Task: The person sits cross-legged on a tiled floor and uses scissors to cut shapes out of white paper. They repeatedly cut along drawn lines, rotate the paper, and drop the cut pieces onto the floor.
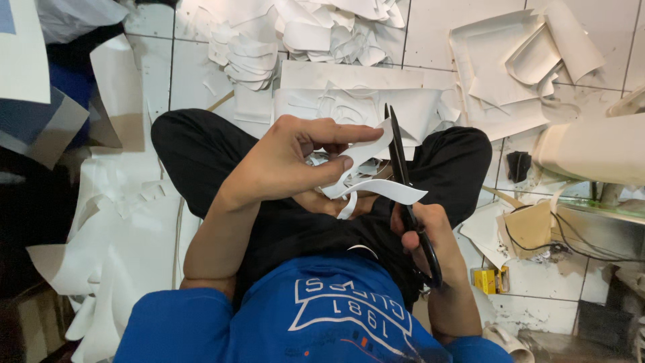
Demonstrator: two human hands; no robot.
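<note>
The left hand (285, 161) is closed in a pinch — thumb and fingers gripping a curved white cut piece (366, 176) of thin sheet material, held over the lap of a person sitting cross-legged in black trousers (201, 154) and a blue printed shirt (322, 323). The right hand (430, 235) is wrapped through the black loop handles of long black scissors (401, 175), whose blades point away from the body and stand just beside the white piece, touching or nearly touching its right edge; whether the blades are parted cannot be told from this angle. Narrow white strips curl down from the piece between the two hands. On the white tiled floor (437, 40) ahead lies a heap of white offcuts (295, 33), and to the upper right a stack of larger white sheets (504, 67). More white sheeting (121, 242) spreads along the left side. Near the right knee sits a small yellow box (488, 279) — rectangular, lying on the tile — beside tan cardboard pieces (531, 225) and a black cable (591, 249).
</note>
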